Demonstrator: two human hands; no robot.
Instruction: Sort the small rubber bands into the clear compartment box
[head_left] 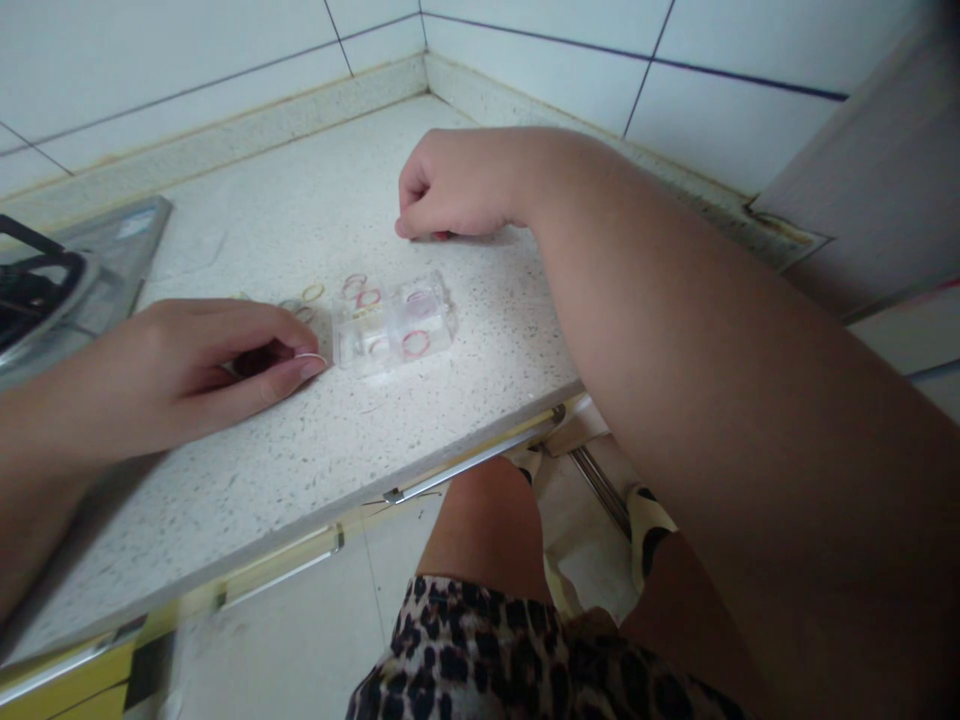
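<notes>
My left hand (240, 355) rests on the counter with thumb and forefinger pinched on a thin pale ring-shaped band (313, 357). Just right of those fingertips lies a clear plastic box (352, 350) with compartments. Inside it are a few small rings, among them a pinkish-red ring (415, 343). A yellow ring (313, 292) and several other thin coloured rings lie by the box's left side. Farther back, my right hand (457, 185) is closed low over the counter, fingers curled under. A bit of something red (441, 236) peeks out beneath it; its kind is hidden.
The speckled counter (480, 370) meets white wall tiles (540, 25) in a corner behind. On the left stands a gas stove (142, 235) with a black pan support. Drawers with metal handles (472, 455) sit under the counter's front edge, above my legs.
</notes>
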